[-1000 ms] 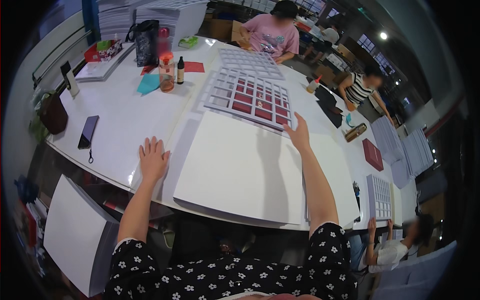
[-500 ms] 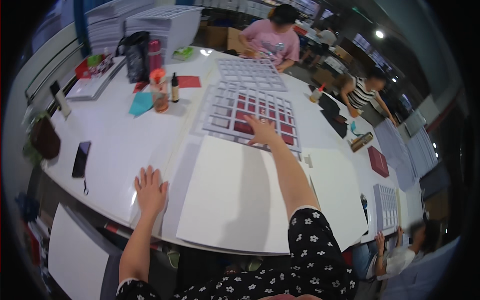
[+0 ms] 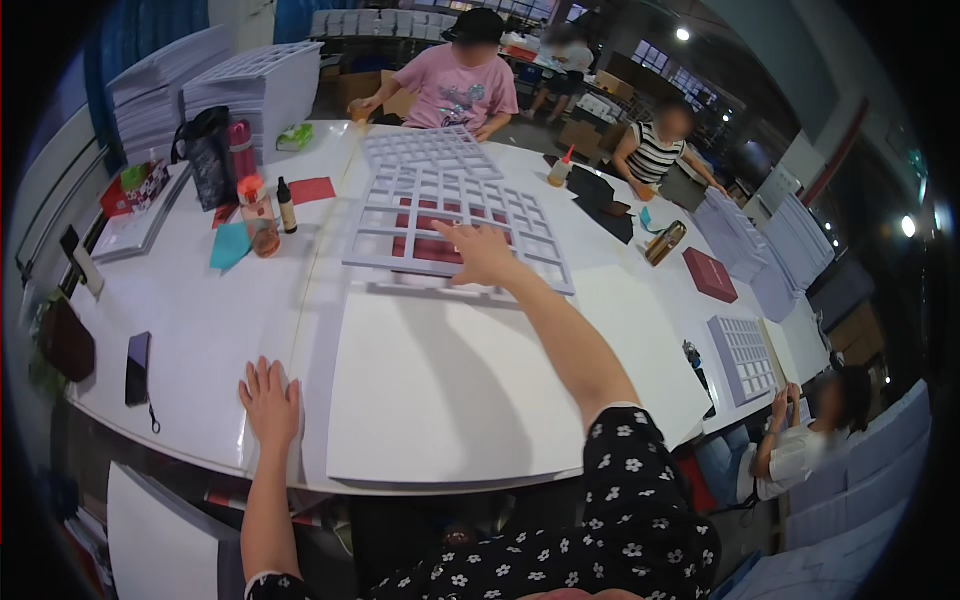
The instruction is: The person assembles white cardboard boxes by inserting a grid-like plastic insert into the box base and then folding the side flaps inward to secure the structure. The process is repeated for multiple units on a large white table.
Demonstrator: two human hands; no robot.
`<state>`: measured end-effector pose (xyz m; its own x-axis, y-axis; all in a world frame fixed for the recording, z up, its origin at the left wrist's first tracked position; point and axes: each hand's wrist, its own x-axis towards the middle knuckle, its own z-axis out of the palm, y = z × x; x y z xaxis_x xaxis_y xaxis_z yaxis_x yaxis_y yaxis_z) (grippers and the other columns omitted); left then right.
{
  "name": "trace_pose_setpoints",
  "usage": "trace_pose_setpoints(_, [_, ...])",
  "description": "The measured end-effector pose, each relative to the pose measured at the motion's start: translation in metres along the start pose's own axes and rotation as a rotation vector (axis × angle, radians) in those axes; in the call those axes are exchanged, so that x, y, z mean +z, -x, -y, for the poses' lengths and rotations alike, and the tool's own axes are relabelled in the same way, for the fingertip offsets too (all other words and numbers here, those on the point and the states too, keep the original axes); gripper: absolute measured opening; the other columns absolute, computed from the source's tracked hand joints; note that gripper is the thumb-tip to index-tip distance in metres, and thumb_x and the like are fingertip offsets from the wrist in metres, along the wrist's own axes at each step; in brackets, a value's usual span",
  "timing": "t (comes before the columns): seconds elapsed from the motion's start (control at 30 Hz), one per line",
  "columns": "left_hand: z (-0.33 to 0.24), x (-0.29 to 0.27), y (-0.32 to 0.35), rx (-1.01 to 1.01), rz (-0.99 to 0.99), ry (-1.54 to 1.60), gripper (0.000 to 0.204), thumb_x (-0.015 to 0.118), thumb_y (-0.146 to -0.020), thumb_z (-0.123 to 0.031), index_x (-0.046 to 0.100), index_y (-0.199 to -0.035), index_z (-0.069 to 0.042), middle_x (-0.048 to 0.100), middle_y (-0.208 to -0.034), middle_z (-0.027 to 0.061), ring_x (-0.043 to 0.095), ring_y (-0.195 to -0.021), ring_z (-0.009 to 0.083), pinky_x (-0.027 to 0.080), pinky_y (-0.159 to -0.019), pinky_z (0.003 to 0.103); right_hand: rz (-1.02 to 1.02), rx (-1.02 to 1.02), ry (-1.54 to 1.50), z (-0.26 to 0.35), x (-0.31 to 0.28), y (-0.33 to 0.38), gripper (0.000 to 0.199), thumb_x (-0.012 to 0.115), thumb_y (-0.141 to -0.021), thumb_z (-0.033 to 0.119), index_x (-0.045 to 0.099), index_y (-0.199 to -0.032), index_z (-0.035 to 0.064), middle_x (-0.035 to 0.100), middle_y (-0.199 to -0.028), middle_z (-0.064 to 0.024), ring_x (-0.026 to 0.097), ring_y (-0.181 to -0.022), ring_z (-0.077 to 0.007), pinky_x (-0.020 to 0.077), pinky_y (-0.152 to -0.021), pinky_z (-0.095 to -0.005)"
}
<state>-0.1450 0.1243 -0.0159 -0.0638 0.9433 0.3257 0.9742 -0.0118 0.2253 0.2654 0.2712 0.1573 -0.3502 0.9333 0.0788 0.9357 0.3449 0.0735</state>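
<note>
My left hand lies flat on the white table near its front edge, fingers spread, holding nothing. My right hand reaches forward with fingers apart over the near side of a pale grid frame. Its fingertips are at the bars; whether they press on them, I cannot tell. Through the cells shows a flat dark red piece, partly hidden by bars and hand. Nearer to me is a large white board, my right arm's shadow across it. A second grid frame lies just beyond the first.
Left on the table are a phone, an orange-lidded bottle, a small dark bottle and a black bag. At right are a glue bottle, a tumbler and a red box. Co-workers sit around the table.
The view has turned, so the scene sits further left. Under the grid frame, the red piece shows through cells further left than before. My left hand still rests flat; my right stays over the grid.
</note>
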Motion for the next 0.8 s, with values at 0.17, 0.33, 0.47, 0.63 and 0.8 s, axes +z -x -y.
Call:
trace_pose_setpoints(0.17, [0.010,0.006,0.001,-0.033,0.017,-0.023,0.052,0.056,-0.096,-0.037,0.053,-0.137,-0.006,0.043,-0.153,0.0148,0.032,-0.145,0.0386,0.022,-0.117,0.059,-0.146,-0.206,-0.081,0.048,-0.056,0.103,0.105,0.085,-0.062,0.027,0.034,-0.154,0.0220,0.060,-0.126,-0.0129,0.055,-0.107,-0.0340,0.0388,-0.096,-0.0475])
trace_pose_setpoints(0.33, [-0.002,0.004,0.001,0.003,0.022,-0.002,0.054,0.052,-0.098,-0.040,0.050,-0.140,-0.007,0.041,-0.154,0.0146,0.029,-0.146,0.0359,0.019,-0.119,0.055,-0.027,-0.199,-0.007,0.119,-0.104,0.237,0.104,0.090,-0.057,0.022,0.043,-0.150,0.0197,0.057,-0.128,-0.0102,0.052,-0.108,-0.0334,0.0381,-0.096,-0.0474])
trace_pose_setpoints(0.47, [0.002,-0.002,0.006,-0.008,-0.008,-0.012,0.052,0.053,-0.098,-0.039,0.051,-0.139,-0.008,0.042,-0.152,0.0138,0.030,-0.146,0.0354,0.019,-0.119,0.055,0.076,-0.290,-0.029,0.157,-0.104,0.277,0.102,0.089,-0.061,0.029,0.042,-0.151,0.0199,0.057,-0.129,-0.0107,0.054,-0.105,-0.0332,0.0388,-0.095,-0.0478])
trace_pose_setpoints(0.63, [0.006,0.002,0.005,-0.014,-0.003,-0.018,0.052,0.054,-0.096,-0.038,0.051,-0.139,-0.008,0.042,-0.153,0.0131,0.029,-0.147,0.0343,0.018,-0.120,0.054,0.080,-0.332,-0.079,0.169,-0.071,0.278,0.099,0.086,-0.067,0.041,0.039,-0.151,0.0193,0.060,-0.125,-0.0101,0.059,-0.095,-0.0325,0.0404,-0.090,-0.0455])
trace_pose_setpoints(0.8, [0.004,0.009,0.006,0.001,-0.027,0.000,0.051,0.056,-0.095,-0.037,0.054,-0.138,-0.009,0.044,-0.152,0.0130,0.030,-0.146,0.0347,0.019,-0.120,0.054,0.052,-0.268,-0.063,0.165,-0.048,0.267,0.100,0.086,-0.066,0.043,0.039,-0.151,0.0188,0.061,-0.122,-0.0105,0.060,-0.090,-0.0329,0.0407,-0.087,-0.0448])
